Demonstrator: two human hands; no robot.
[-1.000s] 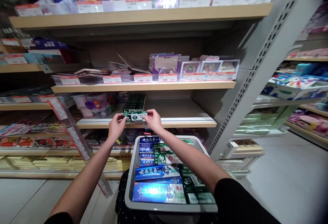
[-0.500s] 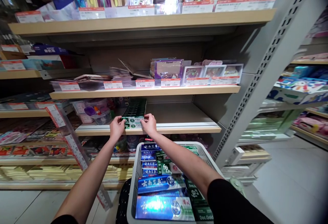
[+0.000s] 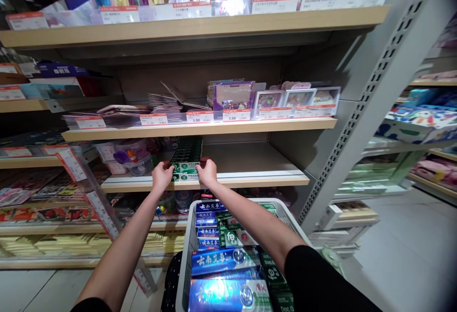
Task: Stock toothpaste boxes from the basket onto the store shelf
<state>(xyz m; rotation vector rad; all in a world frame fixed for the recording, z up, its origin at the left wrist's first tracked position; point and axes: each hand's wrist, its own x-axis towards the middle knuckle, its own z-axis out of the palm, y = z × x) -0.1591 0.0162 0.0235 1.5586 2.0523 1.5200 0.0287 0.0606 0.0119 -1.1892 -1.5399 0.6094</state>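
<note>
On the lower shelf board, long dark green and white toothpaste boxes point(image 3: 185, 171) lie stacked in a row that runs back into the shelf. My left hand point(image 3: 163, 175) is closed against the left end of the front boxes, thumb toward me. At their right end, my right hand point(image 3: 207, 172) pinches them the same way. Fingertips of both hands are partly hidden behind the box ends. Below my right forearm stands a light grey plastic basket point(image 3: 183, 255), holding several blue toothpaste boxes point(image 3: 224, 258) and several green ones point(image 3: 233, 236).
Plastic tubs point(image 3: 134, 157) stand left of the green row. Close above runs another shelf board point(image 3: 200, 130) with cards and small frames. A slanted label strip point(image 3: 103, 212) juts out at left, and a slotted metal upright point(image 3: 360, 93) rises at right.
The view has shifted slightly. Both hands stay at the ends of the front green boxes, and the front top box seems to sit slightly differently, with more of the lower box's face showing.
</note>
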